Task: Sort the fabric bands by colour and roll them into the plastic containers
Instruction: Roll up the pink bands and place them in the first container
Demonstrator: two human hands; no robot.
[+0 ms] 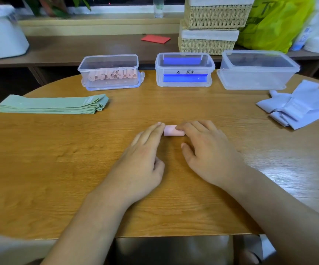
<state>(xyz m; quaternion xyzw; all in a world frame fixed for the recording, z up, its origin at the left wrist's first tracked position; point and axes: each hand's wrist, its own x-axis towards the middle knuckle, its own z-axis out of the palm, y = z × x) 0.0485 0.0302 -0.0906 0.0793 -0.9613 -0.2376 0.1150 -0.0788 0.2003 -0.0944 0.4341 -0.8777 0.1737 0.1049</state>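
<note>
A small pink rolled band [172,131] lies on the wooden table [59,150] at the middle. My left hand [145,159] touches its left end with straight fingertips. My right hand [206,150] lies over its right end, fingers resting on top. Three clear plastic containers stand at the back: the left container [109,72] holds several pink rolls, the middle container [184,69] has blue clips and the right container [256,69] looks empty. A stack of green bands [53,105] lies at the left. Pale lilac bands [304,106] are heaped at the right.
Behind the table runs a low shelf with stacked wicker baskets [210,25], a yellow-green bag [277,22], a red card [155,39] and a white appliance [1,33]. A chair back [174,249] shows at the table's near edge.
</note>
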